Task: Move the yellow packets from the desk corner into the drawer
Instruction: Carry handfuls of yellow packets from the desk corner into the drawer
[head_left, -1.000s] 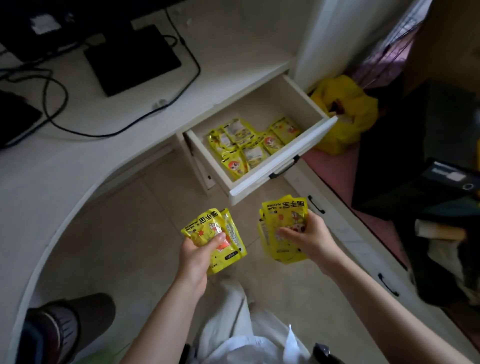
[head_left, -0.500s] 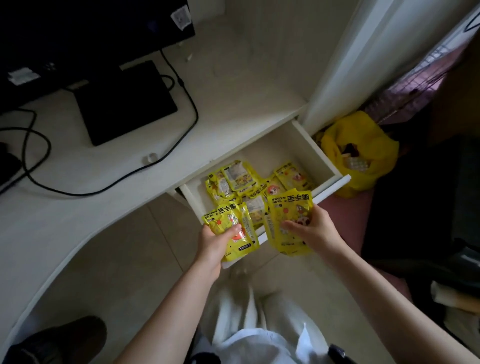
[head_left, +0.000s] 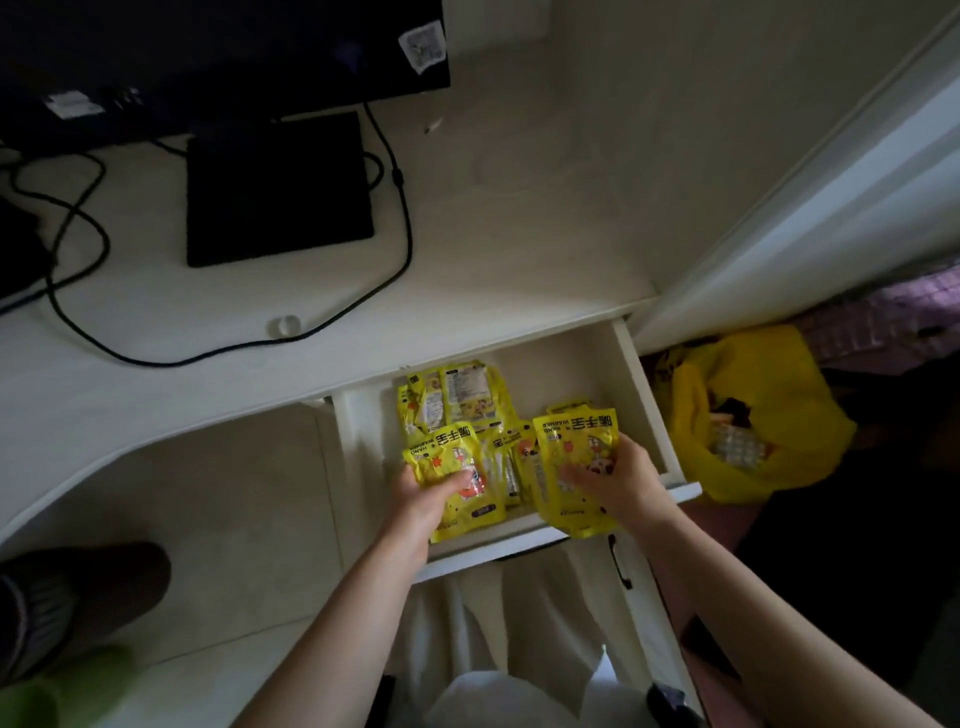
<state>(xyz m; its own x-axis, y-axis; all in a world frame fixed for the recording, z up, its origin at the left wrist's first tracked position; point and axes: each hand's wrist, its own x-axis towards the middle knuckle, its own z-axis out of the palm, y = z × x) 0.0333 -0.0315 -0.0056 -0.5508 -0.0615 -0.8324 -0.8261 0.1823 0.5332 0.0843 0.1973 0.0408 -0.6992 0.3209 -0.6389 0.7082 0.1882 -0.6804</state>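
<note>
A black cable (head_left: 78, 291) loops across the white desk (head_left: 493, 249) beside a black monitor base (head_left: 278, 189). Below the desk edge, the open drawer (head_left: 641, 400) holds loose hand-warmer packets (head_left: 457, 397) at its back. The left hand (head_left: 423, 493) clasps a yellow packet (head_left: 452, 467), thumb on top and fingers curled under, over the drawer's front. The right hand (head_left: 621, 478) grips a second packet (head_left: 569, 452) the same way, just beside the first. A yellow bag (head_left: 769, 415) sits on the floor.

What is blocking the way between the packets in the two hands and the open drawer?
Nothing visible. The left hand and right hand hold yellow packets directly over the open drawer; only packets already stored lie beneath.
</note>
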